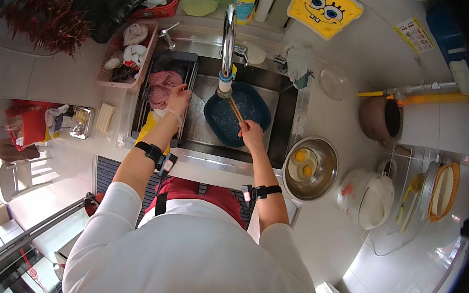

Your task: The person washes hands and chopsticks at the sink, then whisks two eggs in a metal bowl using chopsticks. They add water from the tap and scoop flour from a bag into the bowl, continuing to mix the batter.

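My right hand (252,134) grips a pair of wooden chopsticks (236,110), whose far ends reach up under the tap's spout (224,85). Beneath them a dark blue plastic basin (260,114) with water in it sits in the stainless steel sink (195,131). My left hand (178,99) is at the right edge of a pink striped cloth (165,88); its fingers are slightly blurred and apart, with nothing seen in them. Whether it touches the cloth is unclear. The cloth lies on a dark drying rack (140,118) over the sink's left side.
On the counter right of the sink stands a steel bowl (326,181) with two cracked eggs (304,163). A pink plastic basket (104,62) is at the left. Bottles, including a yellow one (246,0), line the back. A lidded floral pot (357,195) stands farther right.
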A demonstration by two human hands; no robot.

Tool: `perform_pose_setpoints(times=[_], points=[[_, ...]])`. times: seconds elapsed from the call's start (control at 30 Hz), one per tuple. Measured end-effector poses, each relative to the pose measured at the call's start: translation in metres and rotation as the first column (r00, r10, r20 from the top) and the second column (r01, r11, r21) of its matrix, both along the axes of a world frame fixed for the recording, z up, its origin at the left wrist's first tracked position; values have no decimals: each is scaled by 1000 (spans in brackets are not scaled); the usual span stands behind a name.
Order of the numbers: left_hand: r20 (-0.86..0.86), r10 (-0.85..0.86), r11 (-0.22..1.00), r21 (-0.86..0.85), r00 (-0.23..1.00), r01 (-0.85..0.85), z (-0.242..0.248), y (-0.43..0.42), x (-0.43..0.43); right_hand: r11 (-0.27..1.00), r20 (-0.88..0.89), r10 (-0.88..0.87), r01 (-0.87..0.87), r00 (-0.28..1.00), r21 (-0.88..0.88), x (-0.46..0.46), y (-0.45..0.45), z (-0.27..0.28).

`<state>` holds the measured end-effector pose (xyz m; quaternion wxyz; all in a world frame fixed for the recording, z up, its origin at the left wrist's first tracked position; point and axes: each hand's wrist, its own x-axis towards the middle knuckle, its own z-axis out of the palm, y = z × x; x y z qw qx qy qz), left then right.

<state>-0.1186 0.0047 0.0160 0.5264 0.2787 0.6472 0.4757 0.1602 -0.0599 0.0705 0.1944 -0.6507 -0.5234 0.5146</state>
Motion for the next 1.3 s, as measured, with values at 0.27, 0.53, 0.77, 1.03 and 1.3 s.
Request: perform_pose_setpoints(times=[0.27, 0.53, 0.77, 1.03, 1.3], points=[[-825, -506, 856, -444, 253, 263, -16, -9, -73, 933, -376, -310, 203, 873, -297, -10, -23, -18], [-589, -187, 982, -90, 786, 166, 39, 0, -97, 919, -497, -359, 205, 790, -337, -19, -17, -10], [462, -194, 961, 267, 866, 73, 128, 5, -105, 868, -700, -477, 160, 532, -470, -54, -5, -6], [933, -308, 926, 249, 185, 285, 132, -46, -30, 796, -816, -567, 182, -110, -577, -134, 41, 25], [740, -301, 936, 110, 601, 334, 120, -69, 11, 716, -700, -608, 123, -374, -687, -174, 46, 6]])
